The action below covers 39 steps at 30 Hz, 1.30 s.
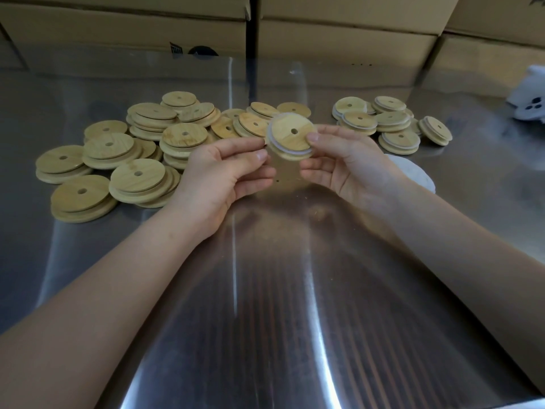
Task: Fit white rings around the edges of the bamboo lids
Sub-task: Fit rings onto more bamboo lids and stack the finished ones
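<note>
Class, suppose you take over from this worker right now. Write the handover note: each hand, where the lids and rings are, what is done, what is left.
Left hand and right hand: both pinch one round bamboo lid with a centre hole above the shiny steel table.
White ring shows along that lid's left and lower edge; whether it is fully seated, I cannot tell.
Done: group of ringed lids at far right.
Left: big pile of bare bamboo lids at left.
Blurred white heap behind the right wrist, probably spare rings.
</note>
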Tool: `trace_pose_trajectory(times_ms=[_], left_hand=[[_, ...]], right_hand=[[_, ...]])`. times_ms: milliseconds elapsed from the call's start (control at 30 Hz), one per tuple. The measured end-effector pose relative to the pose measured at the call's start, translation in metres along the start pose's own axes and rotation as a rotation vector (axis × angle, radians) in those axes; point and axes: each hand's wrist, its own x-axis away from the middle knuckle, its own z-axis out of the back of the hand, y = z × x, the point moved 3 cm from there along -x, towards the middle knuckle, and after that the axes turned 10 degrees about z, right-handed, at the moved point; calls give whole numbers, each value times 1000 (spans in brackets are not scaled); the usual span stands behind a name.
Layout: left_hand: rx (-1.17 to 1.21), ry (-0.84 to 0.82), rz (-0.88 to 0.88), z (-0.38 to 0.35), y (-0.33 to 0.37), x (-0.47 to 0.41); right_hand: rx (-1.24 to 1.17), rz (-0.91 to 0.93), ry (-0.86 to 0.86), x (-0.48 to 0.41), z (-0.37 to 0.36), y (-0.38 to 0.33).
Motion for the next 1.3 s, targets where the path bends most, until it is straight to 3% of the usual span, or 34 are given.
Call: trace_pose_trajectory(times_ms=[300, 500, 767, 1000, 1300], left_hand=[[-107, 7, -38, -2, -2, -1], [-127, 14, -35, -4, -1, 1], [-173, 27, -35, -6, -1, 4], [-238, 36, -49, -9, 0, 7], [-313, 75, -107, -12, 2, 11]], right_hand=[[-28, 128, 370, -15, 46, -22], [-60, 165, 507, -23, 75, -27], [-98, 115, 511, -31, 83, -25], [51, 121, 511, -31, 88, -24], [-72, 124, 486, -33, 90, -22]])
